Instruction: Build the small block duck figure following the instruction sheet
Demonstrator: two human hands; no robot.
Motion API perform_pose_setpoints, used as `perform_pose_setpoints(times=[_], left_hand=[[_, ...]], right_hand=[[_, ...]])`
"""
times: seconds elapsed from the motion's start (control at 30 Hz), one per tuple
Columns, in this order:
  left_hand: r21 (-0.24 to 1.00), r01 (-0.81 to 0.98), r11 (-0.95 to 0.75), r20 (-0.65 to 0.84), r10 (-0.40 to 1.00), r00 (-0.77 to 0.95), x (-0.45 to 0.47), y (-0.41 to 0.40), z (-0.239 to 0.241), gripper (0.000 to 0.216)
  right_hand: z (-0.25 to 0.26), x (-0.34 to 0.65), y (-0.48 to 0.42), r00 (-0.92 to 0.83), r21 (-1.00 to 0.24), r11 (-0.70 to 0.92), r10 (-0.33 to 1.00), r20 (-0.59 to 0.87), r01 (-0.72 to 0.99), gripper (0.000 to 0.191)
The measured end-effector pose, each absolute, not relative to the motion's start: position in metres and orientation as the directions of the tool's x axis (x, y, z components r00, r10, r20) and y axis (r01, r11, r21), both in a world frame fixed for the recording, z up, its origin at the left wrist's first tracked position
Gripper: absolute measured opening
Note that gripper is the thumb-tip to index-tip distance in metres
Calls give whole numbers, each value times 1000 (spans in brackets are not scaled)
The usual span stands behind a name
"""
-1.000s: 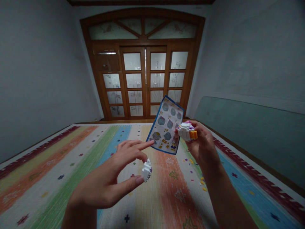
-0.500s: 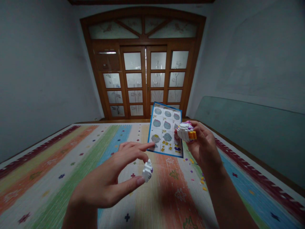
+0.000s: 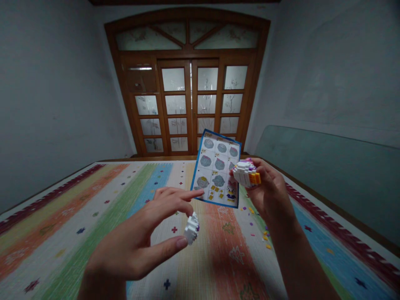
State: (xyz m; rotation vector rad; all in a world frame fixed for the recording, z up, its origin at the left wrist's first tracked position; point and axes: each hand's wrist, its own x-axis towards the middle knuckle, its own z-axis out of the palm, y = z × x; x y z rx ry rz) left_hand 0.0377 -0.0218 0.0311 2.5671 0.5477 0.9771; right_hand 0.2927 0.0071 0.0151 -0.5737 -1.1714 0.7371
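My left hand (image 3: 146, 233) pinches a small white brick piece (image 3: 191, 228) with purple bits on its right side, between thumb and a bent finger. Its index finger stretches out to the lower left corner of a blue-edged instruction sheet (image 3: 215, 168), printed with step pictures of a brick model. My right hand (image 3: 268, 187) grips a larger white brick model (image 3: 245, 174) with orange, purple and pink parts. That model overlaps the sheet's right edge; whether the right fingers also hold the sheet is hidden. Both pieces are held above the table.
Loose small bricks (image 3: 266, 237), yellow, purple and pink, lie scattered on the striped tablecloth (image 3: 118, 216) near my right forearm. A wooden door with glass panes (image 3: 190, 100) stands beyond the table. A pale glass panel (image 3: 325, 166) leans along the right wall.
The instruction sheet has tilted slightly, its top shifting right and up. The left piece has moved a little down and left; the right model has moved slightly right.
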Motion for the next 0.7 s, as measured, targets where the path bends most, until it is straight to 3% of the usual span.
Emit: perform_pose_setpoints(times=[0.7], left_hand=[[407, 267, -874, 561, 470, 682, 35, -27, 31, 33]], right_hand=[[14, 294, 9, 218, -713, 632, 774, 594, -302, 33]])
